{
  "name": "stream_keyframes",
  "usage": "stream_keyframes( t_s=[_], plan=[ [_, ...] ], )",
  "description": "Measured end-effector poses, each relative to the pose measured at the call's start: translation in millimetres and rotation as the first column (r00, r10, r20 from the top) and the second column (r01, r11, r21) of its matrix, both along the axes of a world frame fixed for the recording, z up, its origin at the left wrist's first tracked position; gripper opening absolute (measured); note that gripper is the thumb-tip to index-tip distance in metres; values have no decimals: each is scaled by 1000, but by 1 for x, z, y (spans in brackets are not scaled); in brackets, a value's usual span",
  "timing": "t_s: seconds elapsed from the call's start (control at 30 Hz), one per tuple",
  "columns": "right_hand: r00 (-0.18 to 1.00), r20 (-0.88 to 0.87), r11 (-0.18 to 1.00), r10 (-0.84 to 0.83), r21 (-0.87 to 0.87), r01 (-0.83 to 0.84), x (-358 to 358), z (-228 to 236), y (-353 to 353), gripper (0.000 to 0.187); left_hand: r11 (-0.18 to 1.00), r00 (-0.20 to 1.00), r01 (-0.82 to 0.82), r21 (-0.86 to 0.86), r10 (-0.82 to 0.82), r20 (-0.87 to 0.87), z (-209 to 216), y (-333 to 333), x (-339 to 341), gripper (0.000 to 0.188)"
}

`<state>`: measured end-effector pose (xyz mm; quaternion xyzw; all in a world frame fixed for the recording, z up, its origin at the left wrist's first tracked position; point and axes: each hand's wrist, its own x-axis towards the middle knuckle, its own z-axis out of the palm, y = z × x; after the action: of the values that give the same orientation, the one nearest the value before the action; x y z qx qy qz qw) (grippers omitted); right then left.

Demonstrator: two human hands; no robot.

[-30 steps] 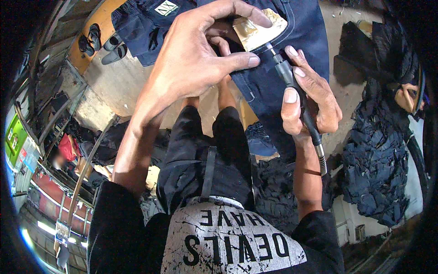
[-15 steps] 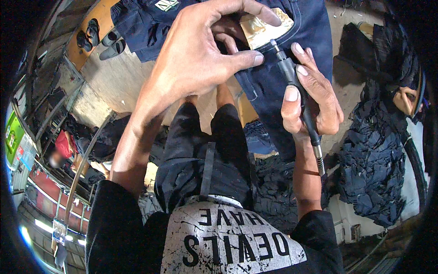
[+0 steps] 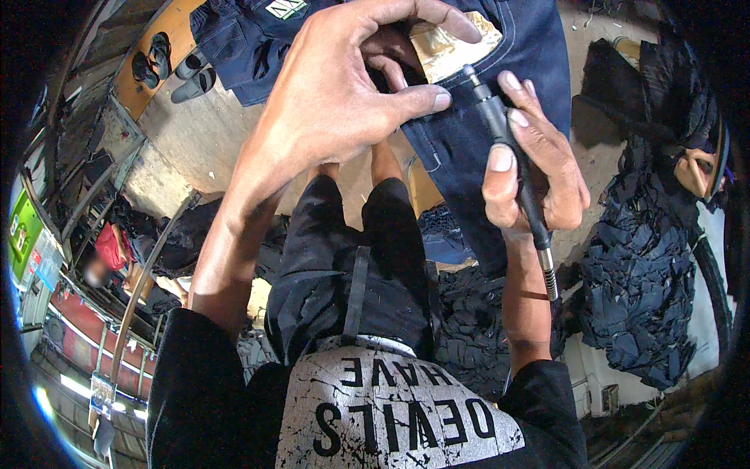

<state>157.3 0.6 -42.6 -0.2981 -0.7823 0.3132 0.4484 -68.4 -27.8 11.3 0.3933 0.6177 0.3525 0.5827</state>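
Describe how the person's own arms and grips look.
Both the left grip and right grip are bare; no gloves or rings show. The left forearm and right forearm are bare too. Above them are black sleeves, plain where visible, on a black shirt with a pale, lettered front print.

navy garment (image 3: 455,141) cut off by top edge

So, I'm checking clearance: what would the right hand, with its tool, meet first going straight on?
Probably the cream patch on the dark cloth, just beyond the tool tip; depth is unclear, so they may already touch.
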Motion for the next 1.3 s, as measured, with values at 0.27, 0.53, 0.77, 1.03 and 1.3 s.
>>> stream_keyframes(
  t_s=[0.27,0.53,0.77,1.03,1.3],
  plan=[
    [1000,16,1000,13,-6,-13,0,2,0,20,1000,999,8,20,-7,-51,4,1,4,45],
    [1000,3,999,-22,24,22,-1,-1,1,22,999,999,21,-36,-22,-41,6,1,2,44],
    [996,56,998,62,-31,-61,3,3,-1,22,996,989,34,-78,-22,144,5,10,-7,44],
    [963,-152,971,-223,-124,206,17,7,21,28,962,990,-31,273,68,-127,6,11,16,48],
    [991,-111,989,-74,-135,58,14,9,36,19,915,931,-364,174,354,83,-24,13,44,50]
  ],
)
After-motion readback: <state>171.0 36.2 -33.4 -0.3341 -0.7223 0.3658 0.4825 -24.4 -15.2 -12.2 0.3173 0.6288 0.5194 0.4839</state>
